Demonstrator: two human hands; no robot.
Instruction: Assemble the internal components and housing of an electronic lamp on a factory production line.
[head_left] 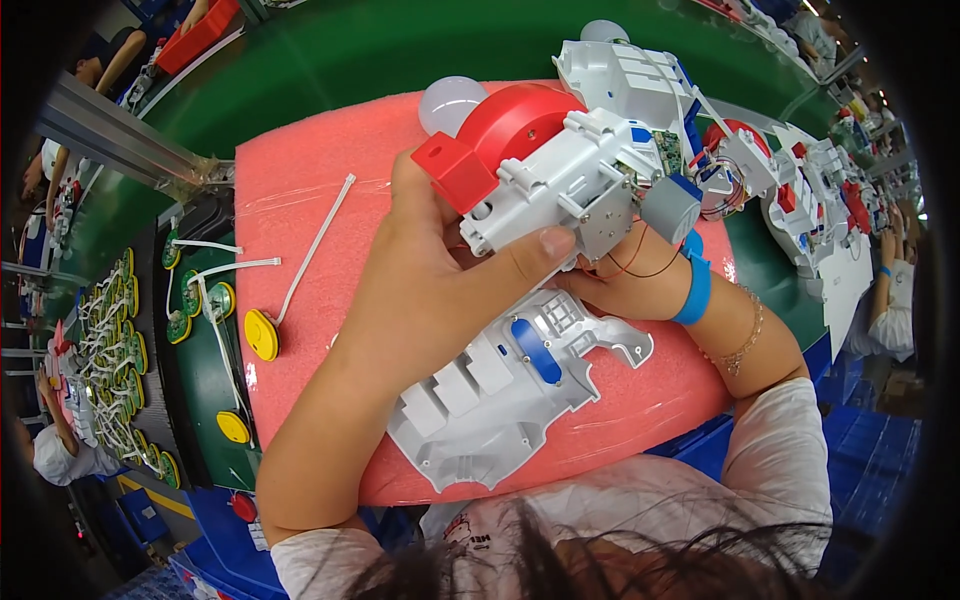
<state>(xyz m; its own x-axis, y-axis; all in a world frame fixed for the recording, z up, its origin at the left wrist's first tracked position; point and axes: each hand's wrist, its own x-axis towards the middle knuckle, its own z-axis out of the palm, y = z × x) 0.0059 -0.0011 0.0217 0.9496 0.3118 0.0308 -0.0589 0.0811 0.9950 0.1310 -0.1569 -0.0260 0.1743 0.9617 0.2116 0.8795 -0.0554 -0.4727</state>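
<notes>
My left hand (425,285) is wrapped round a white plastic motor assembly (550,185), its thumb pressed on the near side. The assembly carries a red wheel (520,122), a red block (455,172), a metal plate and a grey motor (670,208) with thin red and black wires. Under the motor, my right hand (640,280), with a blue wristband, closes on the assembly's lower right side; some of its fingers are hidden. Below both hands, a white half-shell housing (480,405) with a blue oval insert lies inner side up on a pink foam mat (640,410).
A yellow round piece with a white cable (262,335) lies at the mat's left edge. Further left, several green circuit boards with cables (130,350) cover a dark tray. Beyond the mat stands another white housing (625,80); more assemblies (800,200) and other workers are at right.
</notes>
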